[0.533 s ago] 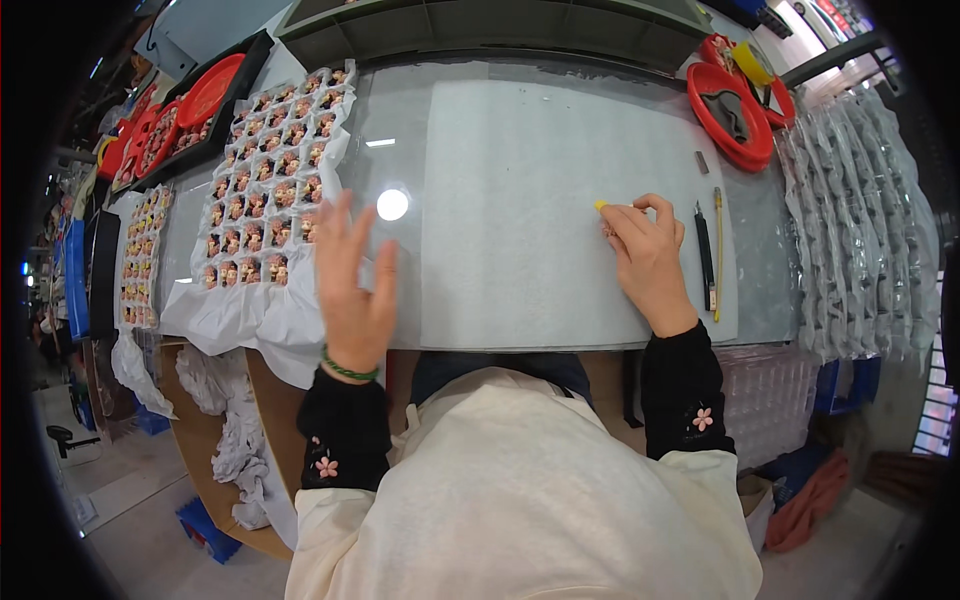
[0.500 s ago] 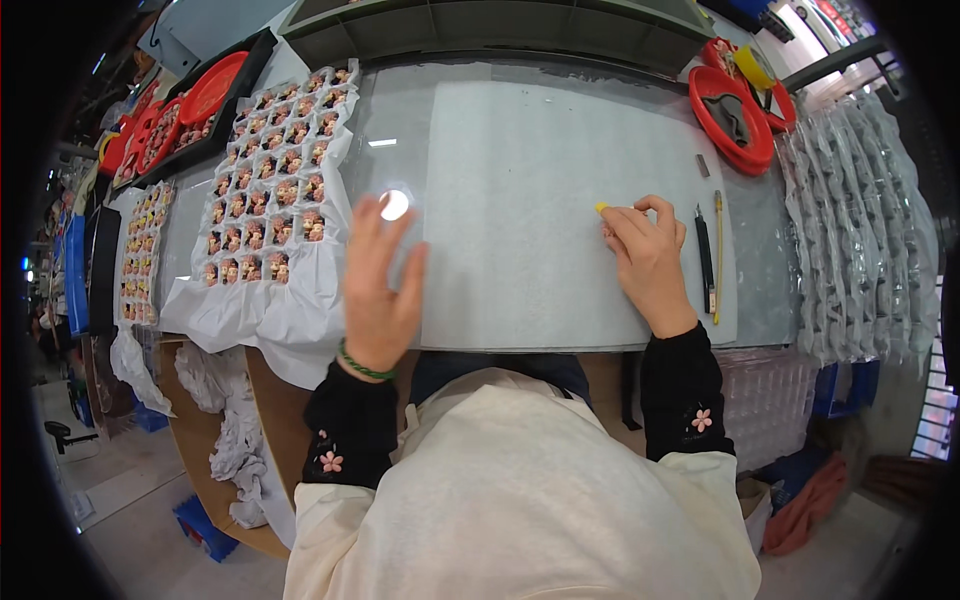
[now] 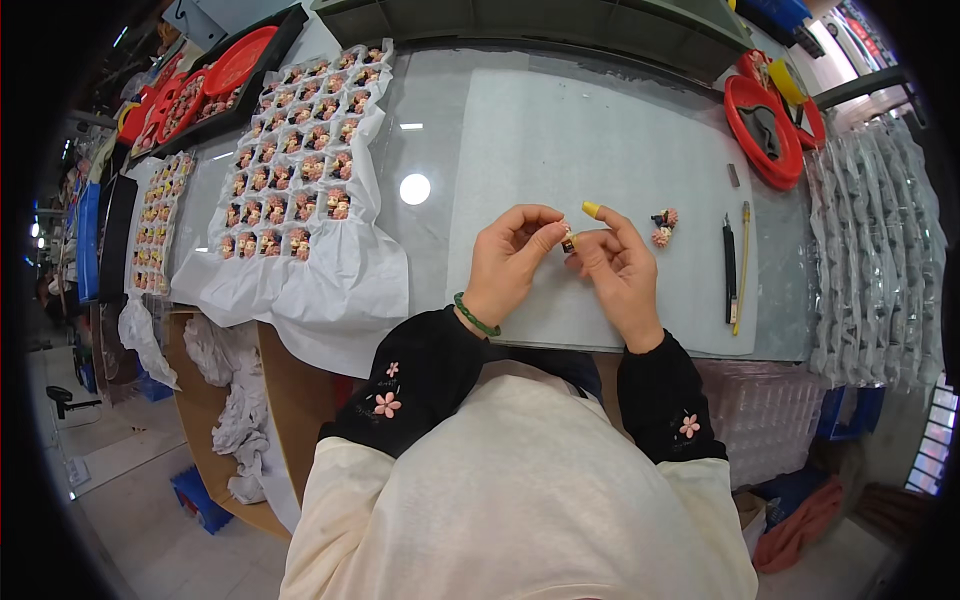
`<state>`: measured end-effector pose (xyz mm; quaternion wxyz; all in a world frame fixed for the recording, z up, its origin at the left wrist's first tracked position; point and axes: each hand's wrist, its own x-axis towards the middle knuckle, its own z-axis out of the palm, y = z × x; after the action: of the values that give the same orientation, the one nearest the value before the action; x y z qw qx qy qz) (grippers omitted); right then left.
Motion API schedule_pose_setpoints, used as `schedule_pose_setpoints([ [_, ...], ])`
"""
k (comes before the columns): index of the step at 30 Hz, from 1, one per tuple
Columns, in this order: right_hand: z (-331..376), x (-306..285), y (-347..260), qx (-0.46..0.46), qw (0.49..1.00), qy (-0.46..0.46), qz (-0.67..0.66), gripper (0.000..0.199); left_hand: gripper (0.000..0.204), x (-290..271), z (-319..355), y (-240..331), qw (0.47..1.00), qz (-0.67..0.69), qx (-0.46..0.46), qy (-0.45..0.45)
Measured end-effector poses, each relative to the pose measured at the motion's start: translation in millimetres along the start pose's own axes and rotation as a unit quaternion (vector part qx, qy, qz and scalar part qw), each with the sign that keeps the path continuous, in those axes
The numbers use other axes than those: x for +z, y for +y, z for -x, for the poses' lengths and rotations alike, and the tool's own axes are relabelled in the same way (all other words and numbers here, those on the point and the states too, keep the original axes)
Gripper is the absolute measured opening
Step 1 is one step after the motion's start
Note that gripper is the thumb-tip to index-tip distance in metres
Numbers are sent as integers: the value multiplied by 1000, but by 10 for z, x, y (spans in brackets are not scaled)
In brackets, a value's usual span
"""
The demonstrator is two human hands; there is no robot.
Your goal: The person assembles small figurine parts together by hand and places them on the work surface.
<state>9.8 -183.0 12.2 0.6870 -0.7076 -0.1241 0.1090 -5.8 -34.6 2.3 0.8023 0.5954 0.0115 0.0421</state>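
Over the white sheet [image 3: 500, 130], my hands meet in front of me around a small painted figurine [image 3: 568, 241]. My left hand [image 3: 512, 262], with a green bracelet at its wrist, pinches it between thumb and fingers. The thumb and bent fingers of my right hand [image 3: 622, 272] close on its other side. A yellow finger cover [image 3: 591, 209] sits on my right index finger, which points up apart from the figurine. Much of the figurine is hidden by fingers. A second figurine [image 3: 664, 227], pink and black, lies on the sheet just right of my right hand.
To the left, a white tray [image 3: 290, 150] holds rows of similar figurines. A dark pen-like tool [image 3: 729, 270] and a thin yellow stick [image 3: 742, 270] lie at the right. Red dishes [image 3: 765, 130] stand beyond them. A grey-green crate [image 3: 530, 22] borders the far side.
My left hand, open beside the tray before, has come right to join my right hand at a figurine. Another figurine now shows on the sheet near my right hand. The view has shifted slightly.
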Motion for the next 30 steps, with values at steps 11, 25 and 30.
schedule_pose_setpoints([
  [11, 4, 77, 72, -187, 968, 97, 135, 38, 25, -67, -26, 33, 991, 111, -66, -47],
  [25, -142, -509, -167, -143, 782, 227, 563, 34, 29, -56, -33, 83, 980, 149, -134, -19],
  [30, -238, -573, -161, -99, 760, 191, 613, 34, 27, -75, -29, 67, 986, 106, -123, -25],
])
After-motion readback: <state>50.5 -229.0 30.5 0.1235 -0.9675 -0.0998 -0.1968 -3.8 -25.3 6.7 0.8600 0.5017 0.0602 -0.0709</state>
